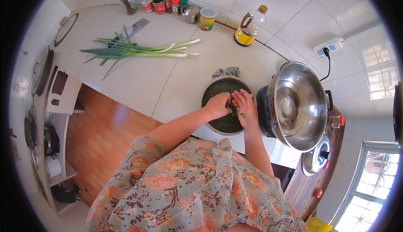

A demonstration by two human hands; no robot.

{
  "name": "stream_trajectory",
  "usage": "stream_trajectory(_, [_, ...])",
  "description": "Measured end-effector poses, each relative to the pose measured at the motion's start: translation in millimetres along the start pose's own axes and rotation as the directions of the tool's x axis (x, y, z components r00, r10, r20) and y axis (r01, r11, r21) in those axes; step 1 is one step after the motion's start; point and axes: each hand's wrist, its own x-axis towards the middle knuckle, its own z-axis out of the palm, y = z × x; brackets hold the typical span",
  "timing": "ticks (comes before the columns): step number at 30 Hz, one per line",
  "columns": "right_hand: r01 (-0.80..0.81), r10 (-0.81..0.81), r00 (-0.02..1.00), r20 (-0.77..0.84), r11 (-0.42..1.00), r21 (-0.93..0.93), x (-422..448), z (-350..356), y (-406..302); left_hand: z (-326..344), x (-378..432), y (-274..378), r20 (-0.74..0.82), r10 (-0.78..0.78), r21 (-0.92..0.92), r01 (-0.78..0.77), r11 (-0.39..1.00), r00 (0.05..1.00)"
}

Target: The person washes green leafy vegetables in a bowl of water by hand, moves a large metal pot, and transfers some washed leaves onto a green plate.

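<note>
A round metal pot stands on the counter in front of me, with dark green leafy pieces in liquid inside it. Over its middle, my left hand has its fingers curled toward the right palm; whether they pinch anything is hidden. My right hand is at the pot's right side, palm facing left and fingers stretched out. Small green bits cling to that palm. A crumpled grey cloth lies just behind the pot.
Right of the pot, a large steel wok sits tilted on a dark cooker. Scallions lie at the left beside a cleaver. An oil bottle and a yellow-green can stand along the wall. A power strip hangs there.
</note>
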Motion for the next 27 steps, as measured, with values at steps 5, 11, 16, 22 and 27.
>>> stream_trajectory(5, [-0.019,0.022,0.999,-0.048,0.998,0.052,2,5,-5,6,3,6,-0.050,0.146,-0.158,-0.152,0.976,0.988])
stream_trajectory(11, [-0.100,0.107,0.993,-0.049,0.987,0.127,3,7,-4,4,5,1,-0.099,0.251,0.022,-0.250,0.968,0.963])
stream_trajectory(16, [-0.065,0.077,0.992,-0.100,0.990,0.124,6,2,-1,5,3,-1,-0.128,0.003,-0.026,-0.006,1.000,0.992])
stream_trajectory(22, [-0.029,0.037,0.992,-0.118,0.997,0.066,9,7,-5,3,3,24,-0.111,0.297,-0.223,-0.315,0.922,0.948])
stream_trajectory(27, [-0.023,0.026,0.993,-0.111,0.999,0.024,9,14,-5,9,4,22,-0.030,0.256,-0.290,-0.253,0.923,0.966])
